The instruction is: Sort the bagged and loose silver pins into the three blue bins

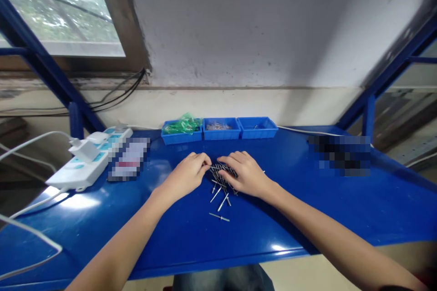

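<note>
A loose pile of thin metal rivets [224,184] lies on the blue table between my hands. At the pile's left edge, my left hand [191,170] is closed, thumb and fingertips pinched together around the end of a rivet. My right hand [244,173] rests over the pile's right side, its thumb and fingers spread apart and touching the rivets. Several rivets lie nearer to me, one of them [219,217] apart from the rest. My right palm hides part of the pile.
Behind the pile stand three blue bins: one with green plastic [186,124], a middle one [221,134] with small parts, and a right one [257,133]. A white power strip [82,163] with cables sits left, beside a blurred flat item [129,159]. A blurred dark object [341,154] lies right.
</note>
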The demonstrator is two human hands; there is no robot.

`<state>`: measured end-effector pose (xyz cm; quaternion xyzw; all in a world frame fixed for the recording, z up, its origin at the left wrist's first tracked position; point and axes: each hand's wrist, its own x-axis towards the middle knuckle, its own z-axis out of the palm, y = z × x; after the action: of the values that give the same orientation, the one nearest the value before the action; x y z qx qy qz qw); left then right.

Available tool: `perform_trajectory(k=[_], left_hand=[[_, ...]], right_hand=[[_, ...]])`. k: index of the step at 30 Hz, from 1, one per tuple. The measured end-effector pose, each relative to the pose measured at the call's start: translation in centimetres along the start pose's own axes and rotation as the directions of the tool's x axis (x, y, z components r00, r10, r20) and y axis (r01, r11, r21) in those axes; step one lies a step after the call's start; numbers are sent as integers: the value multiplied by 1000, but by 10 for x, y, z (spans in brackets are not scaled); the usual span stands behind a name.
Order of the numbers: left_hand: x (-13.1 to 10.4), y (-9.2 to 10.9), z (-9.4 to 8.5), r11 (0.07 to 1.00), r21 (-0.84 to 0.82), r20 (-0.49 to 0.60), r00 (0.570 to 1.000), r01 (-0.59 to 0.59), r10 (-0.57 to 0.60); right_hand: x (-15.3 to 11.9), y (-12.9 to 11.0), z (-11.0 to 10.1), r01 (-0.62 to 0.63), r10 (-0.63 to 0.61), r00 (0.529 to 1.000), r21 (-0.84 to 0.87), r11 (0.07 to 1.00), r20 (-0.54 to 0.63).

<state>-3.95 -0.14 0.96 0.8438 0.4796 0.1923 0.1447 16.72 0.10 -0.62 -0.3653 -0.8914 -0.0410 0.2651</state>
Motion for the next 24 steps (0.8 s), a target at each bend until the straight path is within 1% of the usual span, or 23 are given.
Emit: perform_trajectory(k=[2, 5, 7, 9, 10, 11, 12, 13, 14, 15, 16, 17, 18, 19, 20, 21, 23, 24], left_hand=[[1, 9, 0, 996, -90, -44, 999, -20, 16], [1, 18, -1, 989, -144, -60, 998, -32, 23], [0, 18, -2, 989, -141, -37, 998, -53, 48], [-1, 14, -3, 991, -103, 26, 996, -86, 89], [-2, 11, -4, 992, -74, 75, 991, -102, 108], [-3, 8, -4, 992, -40, 127, 984, -120, 124], [-3, 5, -4, 990, -2, 175, 975, -138, 136], [-3, 3, -3, 987, 35, 216, 966, -155, 144], [-3, 1, -2, 983, 68, 247, 958, -170, 149], [-3, 0, 0, 979, 93, 265, 952, -184, 153], [-3, -2, 2, 975, 112, 271, 950, -192, 157], [-3, -2, 3, 973, 124, 267, 951, -195, 157], [-3, -3, 5, 972, 134, 257, 954, -192, 153], [-3, -3, 6, 972, 146, 240, 960, -183, 145], [-3, -3, 6, 973, 156, 221, 966, -171, 135], [-3, -3, 6, 974, 160, 202, 972, -157, 124], [-3, -3, 4, 981, 145, 157, 982, -127, 104], [-3, -2, 3, 986, 125, 133, 986, -114, 97]], right_hand=[[-1, -4, 2, 47, -48, 999, -25, 999, -24], [-1, -5, 1, 74, -80, 995, -87, 993, -63], [-1, -2, -6, 75, -89, 990, -126, 989, -110], [0, 8, -19, 65, -96, 969, -143, 988, -228], [0, 15, -27, 45, -92, 943, -151, 987, -319], [1, 24, -37, 0, -70, 902, -162, 987, -426], [2, 35, -46, -70, -35, 847, -175, 982, -531], [3, 46, -54, -181, 28, 787, -188, 965, -616], [4, 57, -59, -315, 115, 740, -191, 930, -662], [4, 66, -63, -416, 207, 745, -200, 887, -634], [3, 74, -63, -489, 302, 773, -221, 844, -558], [2, 78, -60, -526, 385, 807, -250, 813, -447], [0, 78, -55, -526, 439, 839, -277, 804, -320], [-3, 75, -48, -502, 458, 864, -286, 816, -208], [-5, 68, -40, -461, 445, 887, -271, 845, -123], [-7, 59, -33, -405, 402, 914, -233, 884, -64], [-8, 36, -21, -259, 262, 965, -110, 960, 18], [-7, 24, -17, -194, 196, 980, -61, 979, 43]])
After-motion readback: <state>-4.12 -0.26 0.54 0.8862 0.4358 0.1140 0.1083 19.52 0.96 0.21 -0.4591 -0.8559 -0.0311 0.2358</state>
